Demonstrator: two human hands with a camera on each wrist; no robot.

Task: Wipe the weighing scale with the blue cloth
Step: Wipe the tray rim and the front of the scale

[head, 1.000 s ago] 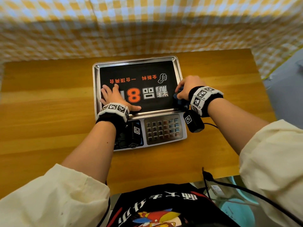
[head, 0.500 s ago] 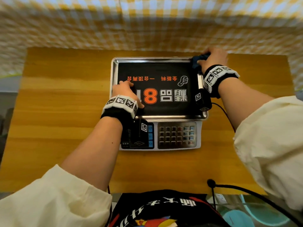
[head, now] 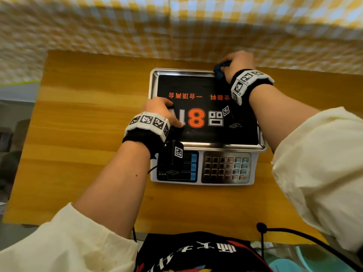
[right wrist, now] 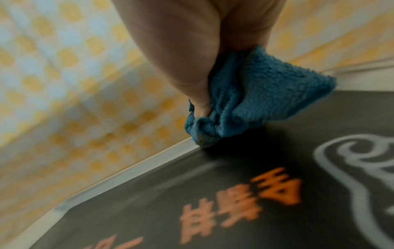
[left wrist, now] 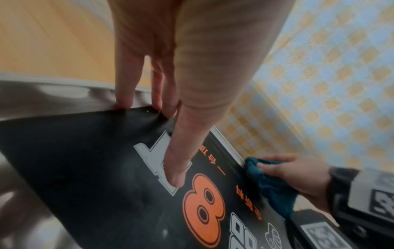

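The weighing scale (head: pixel 204 169) stands on a wooden table, its steel pan (head: pixel 155 74) covered by a black printed mat (head: pixel 188 83) (left wrist: pixel 85 168) (right wrist: pixel 298 168). My right hand (head: pixel 234 64) (left wrist: pixel 283 170) (right wrist: pixel 198 59) grips the bunched blue cloth (head: pixel 219 70) (left wrist: pixel 270 185) (right wrist: pixel 251 99) at the pan's far right corner, the cloth touching the mat. On the mat's left side rests my left hand (head: pixel 160 110) (left wrist: pixel 162 109), thumb and fingertips pressing straight down on the mat near its left edge.
The wooden table (head: pixel 88 134) runs wide to the left and in front of the scale. A yellow checked cloth wall (head: pixel 176 26) rises right behind the table's far edge, close to the right hand. A black cable (head: pixel 294 234) hangs at the near right.
My right hand has carried the cloth from the pan's near right edge up to its far right corner. The left hand has stayed on the mat's left side, its fingers now less spread.
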